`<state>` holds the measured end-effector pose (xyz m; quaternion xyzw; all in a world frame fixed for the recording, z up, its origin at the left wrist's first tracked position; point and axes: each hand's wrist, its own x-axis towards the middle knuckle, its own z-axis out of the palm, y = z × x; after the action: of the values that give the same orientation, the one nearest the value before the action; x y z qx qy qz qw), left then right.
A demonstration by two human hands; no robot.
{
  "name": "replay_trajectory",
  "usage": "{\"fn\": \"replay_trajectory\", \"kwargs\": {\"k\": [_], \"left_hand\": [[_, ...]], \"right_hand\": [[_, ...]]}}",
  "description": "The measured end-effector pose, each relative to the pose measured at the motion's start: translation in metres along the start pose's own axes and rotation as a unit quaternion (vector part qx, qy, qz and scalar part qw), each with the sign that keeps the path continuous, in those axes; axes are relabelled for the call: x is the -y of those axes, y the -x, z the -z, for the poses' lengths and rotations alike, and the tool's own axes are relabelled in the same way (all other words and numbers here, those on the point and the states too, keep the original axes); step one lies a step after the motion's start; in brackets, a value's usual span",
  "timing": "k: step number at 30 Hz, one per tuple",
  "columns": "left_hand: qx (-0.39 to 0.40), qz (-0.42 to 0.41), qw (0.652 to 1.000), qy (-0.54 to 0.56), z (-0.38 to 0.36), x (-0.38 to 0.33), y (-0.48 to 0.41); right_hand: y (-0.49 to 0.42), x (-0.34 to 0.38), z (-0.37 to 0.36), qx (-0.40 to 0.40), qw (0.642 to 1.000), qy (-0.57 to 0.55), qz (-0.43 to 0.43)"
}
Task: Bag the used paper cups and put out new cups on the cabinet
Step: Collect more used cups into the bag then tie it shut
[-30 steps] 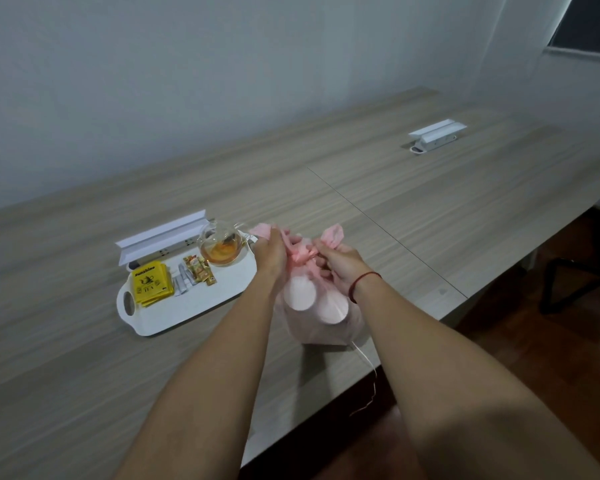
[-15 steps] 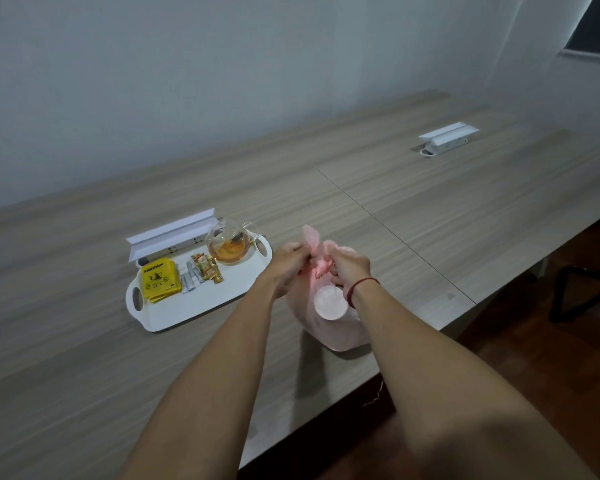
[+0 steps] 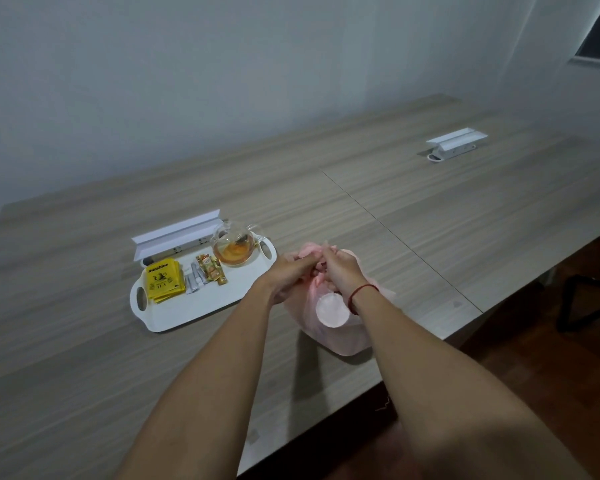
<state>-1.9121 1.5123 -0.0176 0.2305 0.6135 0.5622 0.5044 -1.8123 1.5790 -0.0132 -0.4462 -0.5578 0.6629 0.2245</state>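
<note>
Drawn closer together since 0.5 s ago: left hand (image 3: 293, 276) and right hand (image 3: 340, 271), both clenched on translucent pink plastic bag (image 3: 329, 327) neck; white plastic tray (image 3: 187, 311) just beside on wood-grain bench (image 3: 430, 216).

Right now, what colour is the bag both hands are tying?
Pale, translucent pink bag, a cup base showing through it; the head view shows it.
</note>
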Motion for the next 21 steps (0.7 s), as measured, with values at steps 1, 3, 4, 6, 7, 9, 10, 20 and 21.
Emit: {"fn": "replay_trajectory", "kwargs": {"k": [1,3,4,6,7,9,10,20,21], "left_hand": [[-0.006,-0.001,1.000,0.028,0.001,0.001,-0.002],[-0.017,-0.006,0.998,0.066,0.000,0.002,-0.002],[-0.017,-0.011,0.996,0.082,0.000,0.003,-0.002],[-0.001,-0.006,0.997,0.082,0.003,0.004,-0.002],[0.009,-0.003,0.998,0.059,0.006,0.003,0.000],[0.035,0.004,0.998,-0.043,0.009,-0.002,0.003],[0.040,0.005,0.995,-0.096,0.010,-0.007,0.004],[0.019,-0.045,0.969,-0.243,0.016,-0.026,0.005],[-0.003,-0.045,0.969,-0.241,0.015,-0.026,0.005]], "right_hand": [[0.000,0.000,-0.001,-0.007,1.000,-0.006,-0.001],[-0.002,0.000,-0.001,-0.007,1.000,-0.020,-0.006],[0.000,0.000,0.000,-0.004,0.999,-0.032,-0.009],[-0.001,0.001,0.003,0.003,0.998,-0.054,-0.016],[-0.002,0.000,0.004,0.005,0.998,-0.057,-0.022],[-0.003,-0.001,0.008,0.003,0.997,-0.060,-0.047],[-0.004,-0.002,0.008,0.004,0.996,-0.066,-0.061],[-0.008,0.000,0.007,0.041,0.996,-0.057,-0.056],[-0.006,0.001,0.008,0.049,0.996,-0.057,-0.056]]}}
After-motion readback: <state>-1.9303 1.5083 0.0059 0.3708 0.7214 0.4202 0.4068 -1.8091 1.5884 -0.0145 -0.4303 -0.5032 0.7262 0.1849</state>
